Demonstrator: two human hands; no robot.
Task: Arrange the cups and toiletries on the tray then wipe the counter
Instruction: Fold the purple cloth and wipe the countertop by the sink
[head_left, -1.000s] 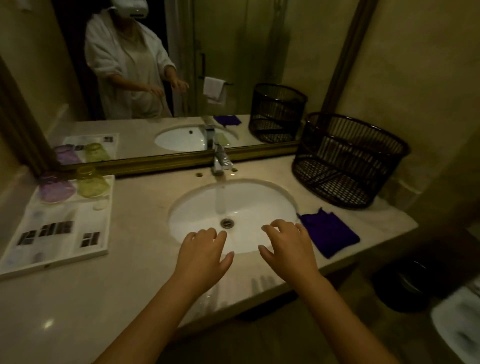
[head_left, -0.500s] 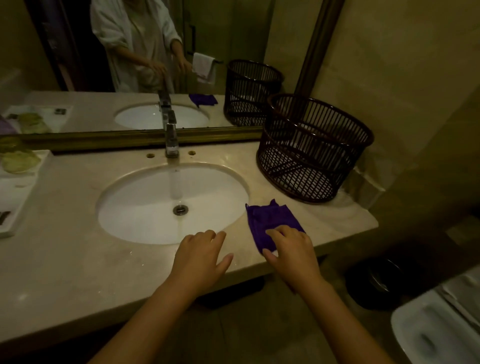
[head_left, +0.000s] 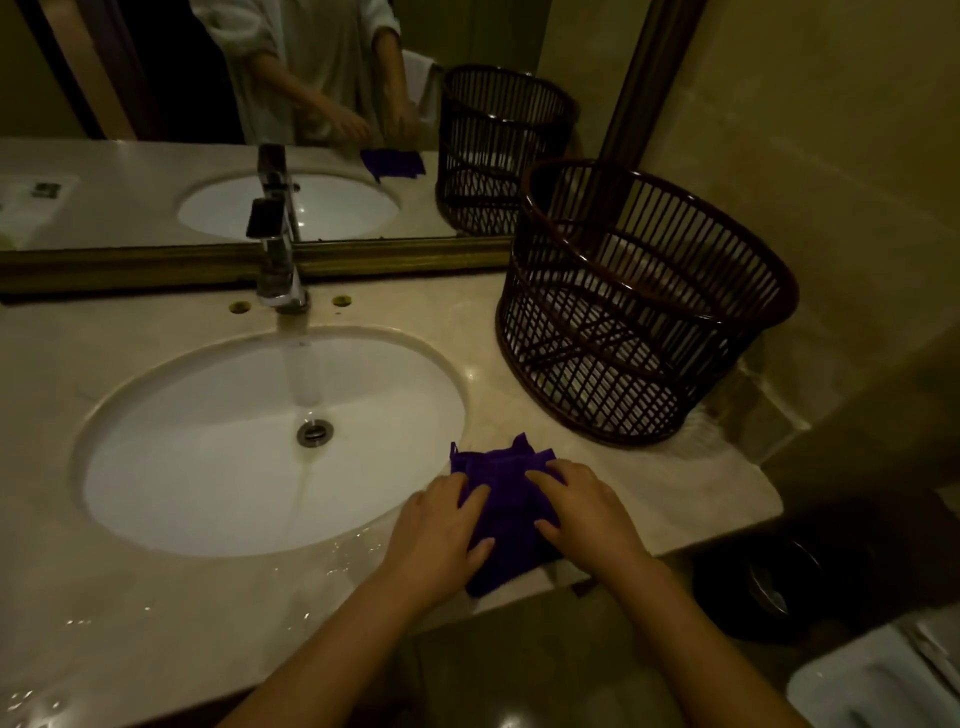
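Observation:
A purple cloth (head_left: 506, 506) lies folded on the beige marble counter (head_left: 156, 623), just right of the white sink (head_left: 270, 447) near the front edge. My left hand (head_left: 441, 540) rests flat on the cloth's left side. My right hand (head_left: 582, 506) presses on its right side, fingers spread over the fabric. Neither hand visibly lifts the cloth. The tray with cups and toiletries is out of view to the left; only its reflection shows faintly in the mirror.
A dark slatted basket (head_left: 639, 306) stands at the back right of the counter. The chrome tap (head_left: 278, 249) rises behind the sink below the mirror. Water drops glisten on the counter's front. A black bin (head_left: 769, 587) and a toilet (head_left: 878, 680) sit lower right.
The view swung right, taking the tray out of sight. Both hands moved right from over the sink; the right reached the cloth first, then the left joined it.

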